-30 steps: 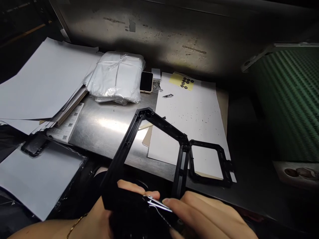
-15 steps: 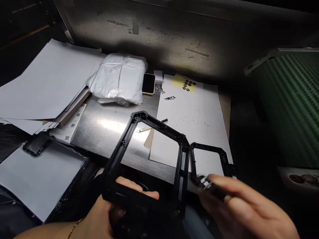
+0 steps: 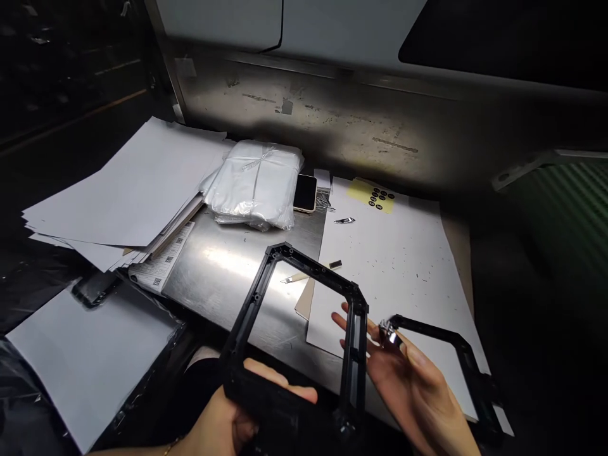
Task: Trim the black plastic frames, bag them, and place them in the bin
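Note:
My left hand (image 3: pixel 223 411) is closed around the lower bar of a black plastic frame (image 3: pixel 244 316), held tilted above the table's front edge. Its fingers show through the frame's opening. Just right of that frame, my right hand (image 3: pixel 418 386) pinches a small shiny metal tool, seemingly a nail clipper (image 3: pixel 392 334), near the thumb. Its other fingers are stretched out behind the frame's right bar. A second black frame (image 3: pixel 463 345) is beside this hand, over the white sheet; whether it rests there I cannot tell.
Dark bits dot the white sheet (image 3: pixel 394 253), where another nail clipper (image 3: pixel 344 220) lies. A craft knife (image 3: pixel 297 277) lies at its left edge. Behind are bagged white bundles (image 3: pixel 254 183), a phone (image 3: pixel 305 193) and yellow label sheet (image 3: pixel 358 190). Paper (image 3: pixel 128 183) is stacked left; a metal panel (image 3: pixel 327 120) stands behind.
The view has tilted up, so the table sits lower and further right. My right hand's fingers have spread out, with the small metal tool still held. My left hand keeps its hold on the frame.

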A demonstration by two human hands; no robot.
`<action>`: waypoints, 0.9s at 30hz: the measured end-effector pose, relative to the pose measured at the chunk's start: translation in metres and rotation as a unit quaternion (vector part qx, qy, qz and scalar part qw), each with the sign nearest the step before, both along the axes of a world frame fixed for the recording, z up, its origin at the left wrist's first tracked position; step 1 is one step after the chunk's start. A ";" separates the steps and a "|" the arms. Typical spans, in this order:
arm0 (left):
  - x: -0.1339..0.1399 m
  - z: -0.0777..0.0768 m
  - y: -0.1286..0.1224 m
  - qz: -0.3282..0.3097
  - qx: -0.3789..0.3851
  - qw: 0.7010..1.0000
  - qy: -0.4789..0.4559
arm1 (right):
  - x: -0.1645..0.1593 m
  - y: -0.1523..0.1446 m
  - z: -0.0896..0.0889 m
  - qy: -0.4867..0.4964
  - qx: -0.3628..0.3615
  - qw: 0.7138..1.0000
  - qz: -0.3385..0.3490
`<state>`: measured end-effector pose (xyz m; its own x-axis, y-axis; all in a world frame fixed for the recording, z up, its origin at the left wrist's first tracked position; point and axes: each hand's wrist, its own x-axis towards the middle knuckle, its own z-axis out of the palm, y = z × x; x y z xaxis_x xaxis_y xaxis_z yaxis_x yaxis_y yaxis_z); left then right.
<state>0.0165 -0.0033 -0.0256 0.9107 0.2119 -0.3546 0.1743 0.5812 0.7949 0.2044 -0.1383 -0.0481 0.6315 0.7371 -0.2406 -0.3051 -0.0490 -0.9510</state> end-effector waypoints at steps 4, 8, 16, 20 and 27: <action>0.000 -0.018 0.006 -0.073 0.028 0.996 -0.037 | -0.014 0.014 0.018 0.027 0.058 0.997 0.043; -0.005 -0.009 0.020 -0.111 -0.109 0.987 -0.049 | -0.018 0.018 0.011 -0.030 0.014 0.999 0.035; -0.015 0.023 0.028 -0.152 -0.102 0.982 0.037 | -0.021 -0.002 0.030 -0.411 -0.111 0.905 -0.013; -0.021 0.027 0.024 -0.182 -0.104 0.977 0.027 | -0.024 -0.008 0.056 -0.636 -0.088 0.767 0.012; -0.024 0.029 0.019 -0.203 -0.087 0.973 0.065 | -0.039 -0.022 0.065 -0.671 -0.133 0.729 -0.031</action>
<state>-0.0074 0.0155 0.0035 0.8515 -0.2294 -0.4714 0.5105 0.5675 0.6460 0.1650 -0.1602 0.0172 0.4589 0.7378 0.4950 0.8820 -0.3112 -0.3539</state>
